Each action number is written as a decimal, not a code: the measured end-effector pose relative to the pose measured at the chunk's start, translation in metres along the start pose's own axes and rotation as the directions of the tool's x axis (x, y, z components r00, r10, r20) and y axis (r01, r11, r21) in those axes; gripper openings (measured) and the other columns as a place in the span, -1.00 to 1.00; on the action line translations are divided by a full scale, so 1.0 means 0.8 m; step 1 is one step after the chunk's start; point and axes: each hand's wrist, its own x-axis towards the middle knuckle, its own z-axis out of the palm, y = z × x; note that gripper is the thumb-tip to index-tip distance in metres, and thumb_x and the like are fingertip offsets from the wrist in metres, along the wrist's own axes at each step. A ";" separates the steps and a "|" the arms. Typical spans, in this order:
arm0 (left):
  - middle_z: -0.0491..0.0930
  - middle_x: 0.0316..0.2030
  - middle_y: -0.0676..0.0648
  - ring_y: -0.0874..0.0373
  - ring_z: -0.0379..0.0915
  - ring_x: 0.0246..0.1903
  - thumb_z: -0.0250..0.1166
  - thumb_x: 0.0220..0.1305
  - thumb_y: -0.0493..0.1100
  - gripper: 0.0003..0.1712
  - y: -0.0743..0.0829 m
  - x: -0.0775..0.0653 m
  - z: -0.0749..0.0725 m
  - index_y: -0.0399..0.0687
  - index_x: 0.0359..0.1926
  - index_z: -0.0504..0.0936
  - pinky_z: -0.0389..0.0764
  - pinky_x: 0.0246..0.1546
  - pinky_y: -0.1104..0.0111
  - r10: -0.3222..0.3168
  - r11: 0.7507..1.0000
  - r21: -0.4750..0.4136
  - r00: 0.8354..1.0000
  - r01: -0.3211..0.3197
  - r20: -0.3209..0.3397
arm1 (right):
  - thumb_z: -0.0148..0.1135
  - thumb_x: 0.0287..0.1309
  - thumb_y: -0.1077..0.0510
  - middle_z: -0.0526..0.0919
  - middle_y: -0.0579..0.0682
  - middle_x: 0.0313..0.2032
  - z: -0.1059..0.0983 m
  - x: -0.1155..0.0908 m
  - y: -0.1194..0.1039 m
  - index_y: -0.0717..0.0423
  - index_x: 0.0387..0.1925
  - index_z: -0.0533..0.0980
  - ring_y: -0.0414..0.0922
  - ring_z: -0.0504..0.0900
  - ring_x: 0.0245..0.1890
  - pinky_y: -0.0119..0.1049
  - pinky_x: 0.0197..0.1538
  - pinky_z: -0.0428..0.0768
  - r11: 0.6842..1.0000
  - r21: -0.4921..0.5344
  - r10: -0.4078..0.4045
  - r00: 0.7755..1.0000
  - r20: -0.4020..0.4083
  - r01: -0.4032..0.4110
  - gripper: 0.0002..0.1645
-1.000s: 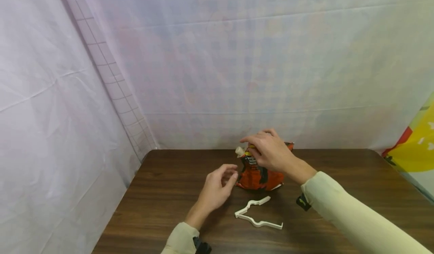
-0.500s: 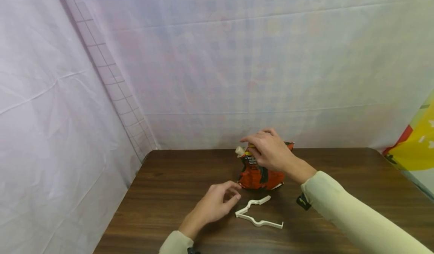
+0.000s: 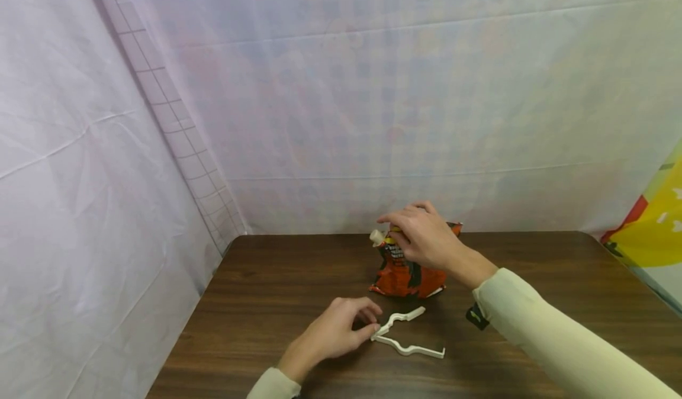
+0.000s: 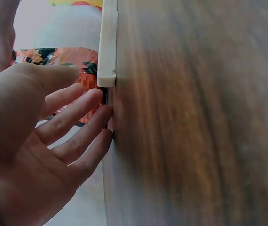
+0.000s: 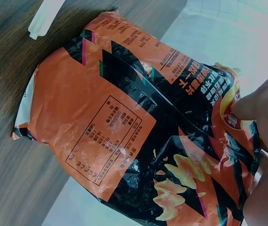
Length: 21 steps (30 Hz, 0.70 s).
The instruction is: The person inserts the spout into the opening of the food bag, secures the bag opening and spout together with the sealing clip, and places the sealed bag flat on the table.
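My right hand (image 3: 426, 239) pinches the folded top of an orange and black chip bag (image 3: 407, 280), which stands on the table. In the right wrist view, the thumb presses on the bag's upper edge (image 5: 230, 110). A cream knob-like piece (image 3: 376, 237) sticks out at the bag's upper left corner. In front of the bag lies a white hinged bag clip (image 3: 407, 348), its two arms spread in a V. My left hand (image 3: 338, 331) is at the clip's hinge end, fingers loosely bent, its thumb overlapping that end. In the left wrist view, the fingertips sit just short of the clip (image 4: 108, 47).
The dark wooden table (image 3: 266, 280) has its far edge against a pale hanging cloth (image 3: 341, 121). Another white cloth (image 3: 64, 180) hangs at the left. Yellow and red fabric (image 3: 652, 230) shows beyond the table's right side.
My left hand has moved from beside the bag down toward me, to the clip's hinge end. The right hand keeps its hold on the bag.
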 end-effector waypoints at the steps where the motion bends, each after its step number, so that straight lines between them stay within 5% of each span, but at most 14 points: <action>1: 0.83 -0.11 0.10 0.40 0.71 -0.10 0.43 0.49 -0.10 -0.72 0.000 -0.001 0.000 -0.05 0.12 0.75 0.75 0.05 0.42 -0.001 1.000 0.006 1.000 0.001 0.003 | 0.29 0.47 0.20 0.78 -0.20 -0.28 0.000 0.000 0.000 -0.07 0.26 0.67 -0.13 0.73 -0.19 0.25 0.44 0.45 1.000 0.000 0.000 1.000 0.001 0.000 -0.60; 21: 0.83 -0.26 0.27 0.45 0.69 -0.14 0.65 0.22 -0.09 -0.74 0.004 -0.004 0.003 0.16 -0.09 0.81 0.67 0.03 0.55 -0.003 0.991 0.135 1.000 0.002 0.012 | 0.31 0.47 0.20 0.80 -0.17 -0.24 -0.001 -0.002 -0.001 -0.07 0.26 0.66 -0.12 0.74 -0.17 0.25 0.44 0.46 1.000 -0.012 0.002 1.000 0.006 -0.002 -0.61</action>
